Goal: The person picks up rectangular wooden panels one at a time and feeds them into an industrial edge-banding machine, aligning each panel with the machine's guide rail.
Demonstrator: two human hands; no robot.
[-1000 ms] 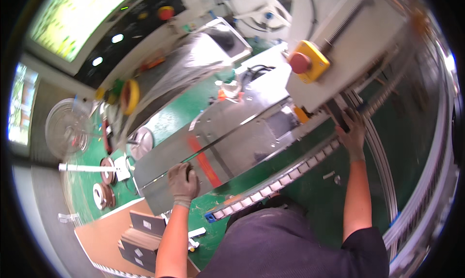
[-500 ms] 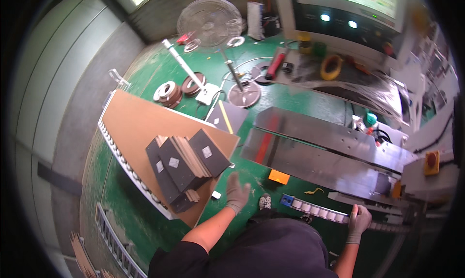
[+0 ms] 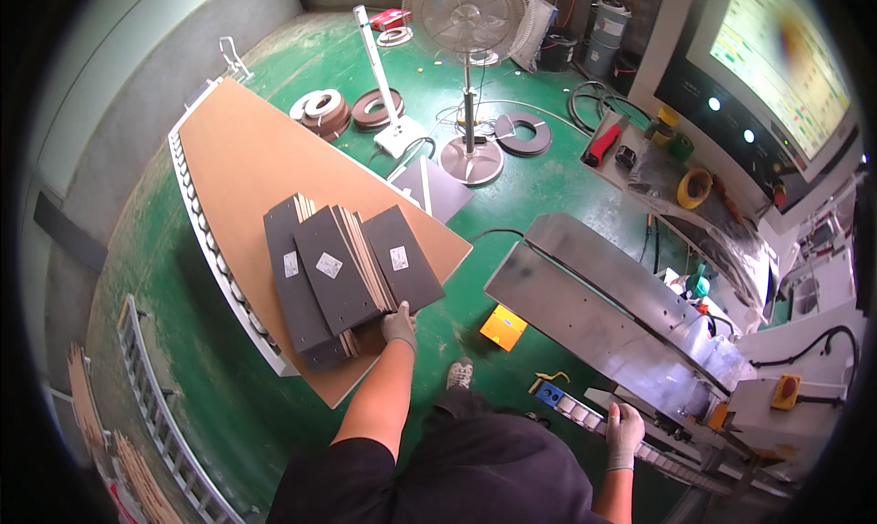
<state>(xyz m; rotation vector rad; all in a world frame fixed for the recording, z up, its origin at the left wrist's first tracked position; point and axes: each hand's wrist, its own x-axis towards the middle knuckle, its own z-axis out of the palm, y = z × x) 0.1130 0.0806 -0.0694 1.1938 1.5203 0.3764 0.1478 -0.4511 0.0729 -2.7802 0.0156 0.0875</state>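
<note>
1. While the left hand [image 3: 399,328] reaches to the lower edge of the panels [image 3: 334,289], the right hand [image 3: 625,433] is well apart from it, over the white rollers [image 3: 579,413].
2. Left hand: gloved, its fingers touch the panels near the lower left corner of the right-hand one; their tips are partly hidden, so I cannot tell whether it is clamped on.
3. Right hand: gloved, thumb raised and fingers loosely bent, with nothing visible in it; how far it is closed, and whether it touches the rollers, I cannot tell.
4. The panels are dark grey and rectangular, pale brown at the edges, with small holes in their faces. Three faces show, each bearing a white label [image 3: 398,258].
5. They sit in overlapping stacks toward the near end of the brown bench [image 3: 245,172], the right-hand one reaching its near right edge in this view.
</note>
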